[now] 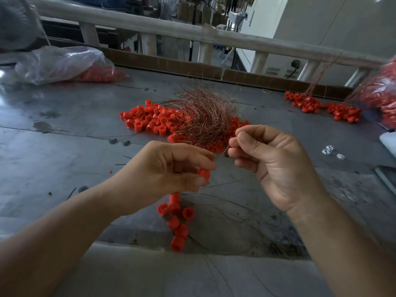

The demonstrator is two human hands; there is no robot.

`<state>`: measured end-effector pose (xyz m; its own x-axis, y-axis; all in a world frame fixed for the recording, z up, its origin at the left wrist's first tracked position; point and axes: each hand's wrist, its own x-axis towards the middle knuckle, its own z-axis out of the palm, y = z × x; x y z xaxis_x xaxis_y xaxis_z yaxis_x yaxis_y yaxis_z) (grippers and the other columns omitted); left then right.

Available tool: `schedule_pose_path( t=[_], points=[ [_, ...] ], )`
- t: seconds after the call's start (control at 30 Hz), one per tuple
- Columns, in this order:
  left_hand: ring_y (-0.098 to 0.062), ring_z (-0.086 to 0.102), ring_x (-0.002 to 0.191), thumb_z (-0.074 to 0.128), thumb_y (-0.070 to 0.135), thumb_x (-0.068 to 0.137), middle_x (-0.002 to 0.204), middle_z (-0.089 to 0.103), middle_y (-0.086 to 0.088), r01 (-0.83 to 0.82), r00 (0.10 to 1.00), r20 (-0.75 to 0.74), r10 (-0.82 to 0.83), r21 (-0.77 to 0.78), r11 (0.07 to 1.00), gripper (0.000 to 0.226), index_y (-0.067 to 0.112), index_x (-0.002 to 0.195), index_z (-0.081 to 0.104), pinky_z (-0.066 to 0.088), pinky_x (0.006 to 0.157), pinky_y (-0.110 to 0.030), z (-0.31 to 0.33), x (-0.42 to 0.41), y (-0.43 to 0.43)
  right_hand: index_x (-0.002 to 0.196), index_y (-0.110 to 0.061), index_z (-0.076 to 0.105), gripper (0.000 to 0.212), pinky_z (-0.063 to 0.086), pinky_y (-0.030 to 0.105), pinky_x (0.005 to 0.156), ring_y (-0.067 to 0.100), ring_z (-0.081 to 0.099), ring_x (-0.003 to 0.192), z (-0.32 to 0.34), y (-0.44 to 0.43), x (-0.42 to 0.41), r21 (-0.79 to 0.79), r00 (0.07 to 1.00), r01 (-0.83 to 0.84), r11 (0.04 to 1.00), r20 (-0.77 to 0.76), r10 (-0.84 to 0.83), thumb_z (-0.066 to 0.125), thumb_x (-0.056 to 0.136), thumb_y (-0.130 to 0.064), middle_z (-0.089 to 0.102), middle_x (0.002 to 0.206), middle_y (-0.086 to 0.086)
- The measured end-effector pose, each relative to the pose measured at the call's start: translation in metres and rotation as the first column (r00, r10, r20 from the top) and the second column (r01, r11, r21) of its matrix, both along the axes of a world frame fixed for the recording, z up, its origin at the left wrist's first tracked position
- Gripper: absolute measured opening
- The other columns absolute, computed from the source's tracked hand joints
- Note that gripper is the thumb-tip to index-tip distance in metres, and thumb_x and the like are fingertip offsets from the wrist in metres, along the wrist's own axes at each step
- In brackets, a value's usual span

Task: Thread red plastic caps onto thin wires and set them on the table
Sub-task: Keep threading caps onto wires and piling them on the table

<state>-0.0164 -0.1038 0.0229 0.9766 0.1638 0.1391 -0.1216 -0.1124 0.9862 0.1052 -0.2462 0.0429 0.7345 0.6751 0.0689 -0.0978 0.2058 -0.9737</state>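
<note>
A grey metal worktable point(64, 146) in a workshop is shown, bounded at the rear by a pale railing point(150, 24). A red cap point(203, 174) is pinched at the fingertips of the left hand point(162, 174), between the thumb and curled fingers, just left of the right hand point(274, 166). A thin wire point(226, 150) is pinched between the right thumb and forefinger; its lower end is directed toward the cap but is held apart from it. A string of threaded caps point(176, 219) is seen directly below the left hand. Farther back, loose caps point(147, 121) are spread beside and beneath a copper wire bundle point(205, 116). Finished strings point(321, 106) are laid at the far right, and a clear bag of caps point(64, 63) at the far left.
</note>
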Motion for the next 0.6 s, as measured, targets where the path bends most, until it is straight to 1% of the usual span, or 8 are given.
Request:
schedule_pose_path(
  t=[0.2, 0.3, 0.37, 0.4, 0.47, 0.5, 0.53, 0.6],
  points=[
    [-0.015, 0.068, 0.073, 0.068, 0.021, 0.059, 0.08, 0.072, -0.005, 0.022, 1.0, -0.021, -0.021, 0.059, 0.998, 0.027, 0.022, 0.085, 0.075, 0.053, 0.065, -0.017, 0.0, -0.001, -0.001, 0.075, -0.009, 0.061, 0.014, 0.05, 0.018, 0.048, 0.011, 0.066, 0.057, -0.002, 0.001, -0.003, 0.04, 0.998, -0.049, 0.998, -0.049, 0.051, 0.061, 0.064, -0.018, 0.069, 0.065, 0.003],
    [-0.008, 0.068, 0.068, 0.066, 0.016, 0.06, 0.075, 0.073, -0.001, -0.031, 0.999, 0.02, 0.031, 0.018, 0.999, 0.025, 0.021, 0.083, 0.073, 0.051, 0.062, -0.013, 0.002, -0.002, 0.001, 0.064, -0.011, 0.062, 0.028, 0.044, 0.017, 0.04, 0.012, 0.06, 0.045, 0.0, -0.005, -0.005, -0.241, 0.984, -0.045, 0.969, 0.157, 0.085, 0.06, 0.067, -0.039, 0.067, 0.058, 0.005],
    [-0.007, 0.068, 0.068, 0.066, 0.017, 0.059, 0.075, 0.073, 0.0, -0.03, 0.999, 0.024, 0.03, 0.016, 0.999, 0.025, 0.02, 0.083, 0.074, 0.051, 0.062, -0.013, 0.002, -0.002, 0.003, 0.057, -0.015, 0.061, 0.034, 0.042, 0.018, 0.038, 0.011, 0.055, 0.041, 0.0, -0.006, -0.011, -0.251, 0.919, 0.02, 0.968, 0.385, 0.081, 0.061, 0.07, -0.047, 0.063, 0.052, 0.003],
    [-0.007, 0.068, 0.07, 0.067, 0.018, 0.06, 0.076, 0.073, 0.001, -0.016, 1.0, 0.014, 0.015, 0.036, 0.999, 0.026, 0.021, 0.084, 0.075, 0.051, 0.063, -0.014, 0.002, -0.003, 0.003, 0.059, -0.017, 0.062, 0.031, 0.044, 0.019, 0.043, 0.01, 0.056, 0.046, -0.001, -0.006, -0.014, -0.182, 0.827, 0.077, 0.98, 0.561, 0.039, 0.062, 0.075, -0.044, 0.063, 0.054, 0.001],
    [-0.011, 0.069, 0.074, 0.073, 0.019, 0.063, 0.079, 0.073, 0.001, 0.013, 1.0, -0.009, -0.012, 0.101, 0.995, 0.027, 0.028, 0.088, 0.073, 0.053, 0.067, -0.018, 0.0, -0.003, 0.002, 0.076, -0.017, 0.068, 0.015, 0.05, 0.024, 0.065, 0.008, 0.061, 0.072, -0.004, -0.004, -0.019, -0.041, 0.458, 0.144, 0.989, 0.889, -0.03, 0.06, 0.084, -0.025, 0.065, 0.074, -0.007],
    [-0.015, 0.069, 0.076, 0.077, 0.017, 0.066, 0.081, 0.073, 0.001, 0.016, 1.0, -0.011, -0.015, 0.139, 0.99, 0.026, 0.029, 0.089, 0.072, 0.055, 0.069, -0.021, -0.001, -0.003, 0.002, 0.086, -0.013, 0.07, 0.013, 0.049, 0.028, 0.078, 0.01, 0.06, 0.086, -0.006, -0.002, -0.021, -0.023, 0.268, 0.162, 0.987, 0.963, -0.022, 0.057, 0.084, -0.017, 0.066, 0.087, -0.005],
    [-0.018, 0.07, 0.078, 0.078, 0.015, 0.068, 0.084, 0.073, -0.001, 0.014, 1.0, -0.01, -0.012, 0.176, 0.984, 0.027, 0.03, 0.09, 0.072, 0.056, 0.071, -0.025, -0.002, -0.003, 0.002, 0.092, -0.011, 0.07, 0.017, 0.046, 0.034, 0.089, 0.014, 0.059, 0.096, -0.008, 0.0, -0.022, -0.029, 0.138, 0.184, 0.982, 0.99, 0.003, 0.056, 0.083, -0.011, 0.067, 0.096, -0.001],
    [-0.024, 0.068, 0.082, 0.072, 0.016, 0.067, 0.089, 0.073, -0.004, 0.021, 1.0, -0.011, -0.019, 0.209, 0.978, 0.027, 0.028, 0.092, 0.071, 0.057, 0.075, -0.029, -0.003, -0.003, 0.002, 0.093, -0.009, 0.071, 0.016, 0.037, 0.041, 0.1, 0.018, 0.063, 0.094, -0.012, 0.001, -0.02, -0.07, 0.062, 0.237, 0.969, 0.996, 0.057, 0.059, 0.082, -0.008, 0.069, 0.094, 0.004]
  ],
)
